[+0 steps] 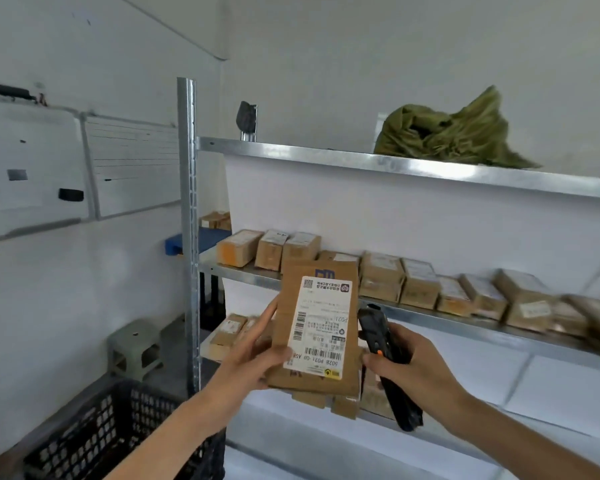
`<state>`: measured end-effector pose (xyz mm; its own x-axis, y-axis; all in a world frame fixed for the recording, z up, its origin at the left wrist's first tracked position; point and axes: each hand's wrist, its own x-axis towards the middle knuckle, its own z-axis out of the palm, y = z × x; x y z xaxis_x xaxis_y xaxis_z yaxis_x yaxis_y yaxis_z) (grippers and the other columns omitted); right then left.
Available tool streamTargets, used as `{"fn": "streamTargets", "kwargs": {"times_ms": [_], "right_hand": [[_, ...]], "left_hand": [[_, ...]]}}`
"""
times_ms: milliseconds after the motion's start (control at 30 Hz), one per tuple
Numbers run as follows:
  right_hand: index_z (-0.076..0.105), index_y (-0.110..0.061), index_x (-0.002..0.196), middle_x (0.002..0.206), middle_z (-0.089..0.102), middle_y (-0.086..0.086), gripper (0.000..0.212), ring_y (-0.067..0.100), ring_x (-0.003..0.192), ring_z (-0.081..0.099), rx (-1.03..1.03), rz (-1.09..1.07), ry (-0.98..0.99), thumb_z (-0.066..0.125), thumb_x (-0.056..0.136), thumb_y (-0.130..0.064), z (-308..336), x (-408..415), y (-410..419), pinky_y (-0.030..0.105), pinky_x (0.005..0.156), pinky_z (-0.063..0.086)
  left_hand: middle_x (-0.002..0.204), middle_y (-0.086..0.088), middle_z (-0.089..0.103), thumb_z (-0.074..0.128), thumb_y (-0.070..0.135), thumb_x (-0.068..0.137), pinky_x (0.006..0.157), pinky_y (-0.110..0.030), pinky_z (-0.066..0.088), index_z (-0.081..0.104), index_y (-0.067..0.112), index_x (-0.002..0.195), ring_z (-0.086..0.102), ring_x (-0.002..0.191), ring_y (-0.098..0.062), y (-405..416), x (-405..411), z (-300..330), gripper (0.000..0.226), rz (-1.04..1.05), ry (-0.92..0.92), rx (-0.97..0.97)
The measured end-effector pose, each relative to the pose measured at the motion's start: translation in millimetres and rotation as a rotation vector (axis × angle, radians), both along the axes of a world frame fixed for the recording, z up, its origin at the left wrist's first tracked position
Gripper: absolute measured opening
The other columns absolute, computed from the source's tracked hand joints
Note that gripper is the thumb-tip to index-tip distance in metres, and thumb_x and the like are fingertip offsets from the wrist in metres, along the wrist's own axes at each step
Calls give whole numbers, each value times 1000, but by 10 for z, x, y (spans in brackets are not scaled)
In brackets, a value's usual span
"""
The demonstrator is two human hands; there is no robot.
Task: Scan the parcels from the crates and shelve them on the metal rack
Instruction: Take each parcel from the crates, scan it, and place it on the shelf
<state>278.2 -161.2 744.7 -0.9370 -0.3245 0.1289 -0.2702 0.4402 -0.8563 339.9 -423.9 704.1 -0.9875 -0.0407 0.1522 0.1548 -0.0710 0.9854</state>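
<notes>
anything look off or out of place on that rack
One thing: a crumpled green sack is slumped on the top shelf of the metal rack, while the shelves below hold rows of brown parcels. The parcel in the left hand looks intact.

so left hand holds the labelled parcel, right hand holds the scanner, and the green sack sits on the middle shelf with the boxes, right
Not quite: the head view shows the green sack on the top shelf, above the boxes. The left hand does hold the parcel, the right hand the scanner.
</notes>
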Motion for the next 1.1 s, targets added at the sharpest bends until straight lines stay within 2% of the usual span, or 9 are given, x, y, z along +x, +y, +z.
{"fn": "streamTargets", "kwargs": {"times_ms": [100,167,233,367,467,700,800,933,1100], "right_hand": [[69,-33,105,86,74,-7,30,12,77,71,27,-52,50,86,82,-26,102,131,363,26,76,60],[66,-39,110,92,73,-20,39,1,84,69,85,-63,126,88,79,-31,195,226,617,8,67,50],[60,-51,114,95,69,-33,49,-5,89,66,175,-80,207,89,78,-35,300,317,885,5,69,47],[51,-56,128,108,63,-30,61,-3,98,62,448,-110,394,79,75,-61,553,426,1415,17,81,52],[31,-56,145,110,52,-33,80,-3,101,57,684,-126,476,59,74,-79,762,462,1770,25,85,54],[29,-35,147,116,40,-21,83,11,101,56,917,-120,505,51,77,-73,1207,463,2508,30,85,49],[29,-36,144,124,48,-12,81,17,106,57,980,-137,497,51,73,-69,1355,441,2832,42,88,54],[28,-36,146,125,49,-13,82,15,104,60,1081,-137,530,52,76,-70,1432,372,3205,41,80,57],[27,-34,149,123,50,-12,82,15,110,56,1160,-123,612,53,79,-69,1428,240,3597,37,83,55]], "left_hand": [[123,3,73,73,21,86,101,-46,54,42,55,144,70,114,-20,265,-57,98,74,4,19,-14],[118,3,75,76,22,84,96,-38,56,47,56,138,71,111,-17,432,-92,185,70,-14,38,-49],[114,6,76,77,20,87,92,-33,57,50,58,134,71,109,-13,590,-145,268,66,-31,61,-105],[111,12,76,79,22,86,85,-29,59,49,59,134,72,104,-8,961,-268,471,67,-48,112,-213],[114,15,74,82,30,84,92,-34,58,47,61,135,70,105,-7,1260,-399,600,69,-48,178,-317],[133,30,56,83,43,79,112,-44,41,44,72,130,51,130,-6,2021,-690,962,70,-63,272,-430],[122,29,65,85,35,80,105,-40,50,48,66,133,60,118,-3,2363,-833,1048,71,-85,326,-464],[103,26,69,85,25,81,79,-13,52,50,62,130,63,100,3,2750,-940,1078,71,-87,381,-525],[106,27,66,84,22,82,76,-7,48,52,54,135,59,100,12,3175,-1053,1093,69,-80,415,-558]]}}
